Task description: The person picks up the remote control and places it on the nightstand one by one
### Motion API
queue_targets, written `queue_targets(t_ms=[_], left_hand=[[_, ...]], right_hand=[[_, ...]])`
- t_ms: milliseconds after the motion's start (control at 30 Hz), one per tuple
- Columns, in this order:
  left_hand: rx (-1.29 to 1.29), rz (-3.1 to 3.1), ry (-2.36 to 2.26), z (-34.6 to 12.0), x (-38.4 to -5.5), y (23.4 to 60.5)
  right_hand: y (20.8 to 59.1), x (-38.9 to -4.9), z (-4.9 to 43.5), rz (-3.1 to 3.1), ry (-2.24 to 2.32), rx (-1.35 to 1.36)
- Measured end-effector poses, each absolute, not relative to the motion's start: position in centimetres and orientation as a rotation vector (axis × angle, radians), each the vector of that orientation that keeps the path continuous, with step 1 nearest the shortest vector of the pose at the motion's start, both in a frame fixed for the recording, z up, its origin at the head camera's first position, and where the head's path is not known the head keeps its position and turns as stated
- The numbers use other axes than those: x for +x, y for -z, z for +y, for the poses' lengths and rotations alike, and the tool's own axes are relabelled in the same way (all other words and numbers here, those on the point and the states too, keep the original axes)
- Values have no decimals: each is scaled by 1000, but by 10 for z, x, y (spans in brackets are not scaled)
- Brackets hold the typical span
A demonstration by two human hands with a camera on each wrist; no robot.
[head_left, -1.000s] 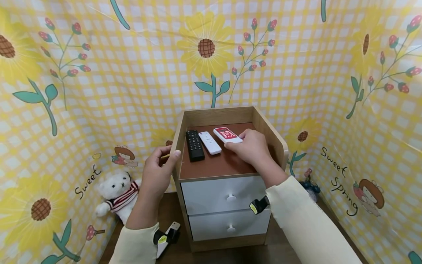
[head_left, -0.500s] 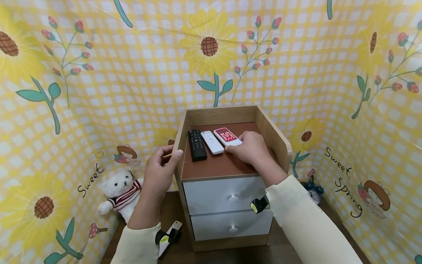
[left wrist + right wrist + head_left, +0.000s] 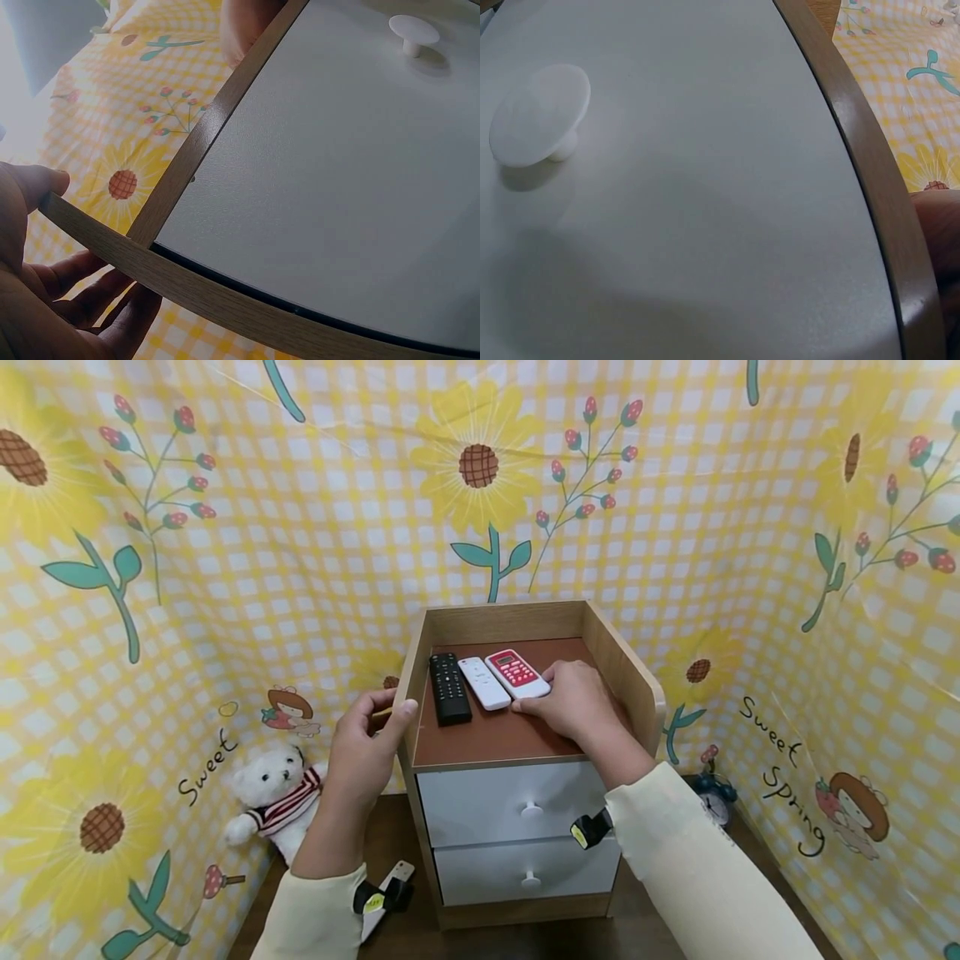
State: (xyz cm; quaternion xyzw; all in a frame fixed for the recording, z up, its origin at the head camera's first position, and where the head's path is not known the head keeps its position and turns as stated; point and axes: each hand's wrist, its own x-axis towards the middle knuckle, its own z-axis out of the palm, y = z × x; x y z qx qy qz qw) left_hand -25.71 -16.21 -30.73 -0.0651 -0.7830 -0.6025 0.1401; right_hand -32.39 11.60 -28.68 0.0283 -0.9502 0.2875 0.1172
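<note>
In the head view a red-and-white remote control lies on the brown top of a small nightstand. My right hand pinches its near right end between thumb and fingers. Beside it, to the left, are a white remote control and a black remote control, side by side. My left hand holds the raised left side panel. The left wrist view shows this hand's thumb and fingers on either side of the panel edge. Only a sliver of the right hand enters the right wrist view.
Two white drawers with round knobs form the nightstand's front. On the dark floor, a white teddy bear sits left, a pale remote-like object lies nearby, and an alarm clock stands right. Checked floral cloth surrounds everything.
The red-and-white remote has turned slightly and come down beside the white remote, still in my right hand. My left hand stays on the side panel. The head view has shifted a little.
</note>
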Motion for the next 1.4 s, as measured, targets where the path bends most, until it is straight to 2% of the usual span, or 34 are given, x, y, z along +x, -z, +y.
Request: queue_targets(t_ms=[367, 633, 733, 833, 1033, 1167, 1400], left_hand=[[-180, -2264, 1741, -162, -257, 307], [-178, -2272, 1747, -162, -257, 307], [-167, -2276, 1742, -163, -257, 306], [-162, -2273, 1741, -163, -257, 306], [-163, -2278, 1741, -163, -257, 306], [-150, -2276, 1744, -164, -256, 306], [-149, -2268, 1776, -162, -256, 305]], right_hand=[[286, -314, 116, -2817, -838, 106], [298, -254, 128, -2475, -784, 352], [297, -238, 145, -2238, -732, 491], [293, -231, 172, -2083, -728, 484], [282, -227, 237, -2294, -958, 206], [279, -235, 261, -2571, -1186, 251], [281, -252, 265, -2646, -1318, 305]])
